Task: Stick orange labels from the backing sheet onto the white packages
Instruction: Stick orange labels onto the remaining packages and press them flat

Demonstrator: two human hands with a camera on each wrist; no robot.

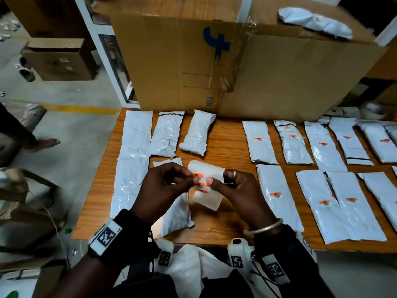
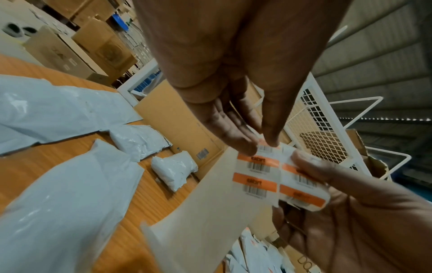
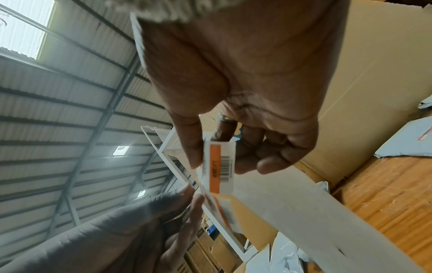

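Note:
Over the middle of the wooden table [image 1: 228,145] my right hand [image 1: 214,182] grips the curled white backing sheet [image 1: 207,202], thumb pressed on its orange labels [image 2: 257,163]. My left hand [image 1: 194,177] pinches the top orange label [image 2: 266,147] at its edge, between thumb and forefinger. In the right wrist view one label [image 3: 222,166] shows beside my right thumb. Plain white packages [image 1: 167,134] lie at the left and one lies under my hands [image 1: 178,209]. The packages on the right [image 1: 258,141] each carry an orange label.
A large cardboard box [image 1: 214,67] stands along the table's back edge with a white package [image 1: 315,22] on top. A tape roll [image 1: 374,110] sits at the back right. Another person's foot [image 1: 46,144] and cartons [image 1: 58,59] are on the floor to the left.

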